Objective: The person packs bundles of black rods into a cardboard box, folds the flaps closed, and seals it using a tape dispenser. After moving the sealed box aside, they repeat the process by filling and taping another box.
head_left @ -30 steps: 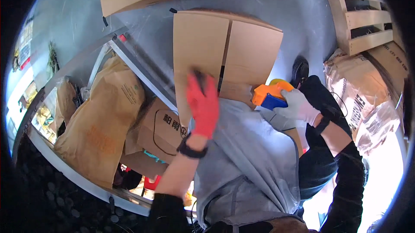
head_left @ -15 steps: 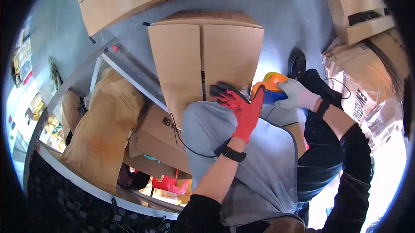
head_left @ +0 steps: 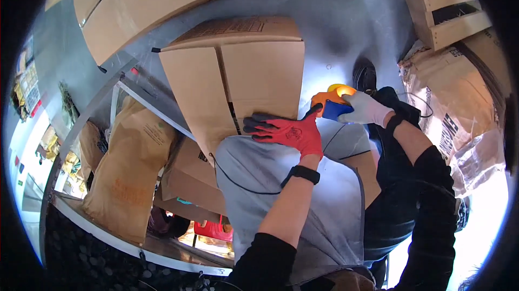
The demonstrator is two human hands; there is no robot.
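Head view: two gloved hands at the near edge of a closed cardboard box.

Box sits on the grey floor, flaps shut, contents hidden; centre seam and long axis run away from the person, leaning slightly up-left. Left hand, red glove with dark fingers, lies flat and spread on the near end of the seam, gripping nothing. Right hand, white glove, fingers wrapped around an orange-and-blue tape dispenser just beside the box's near right corner, nose toward the box. Brown paper sacks lie left on a shelf; a wooden pallet upper right.
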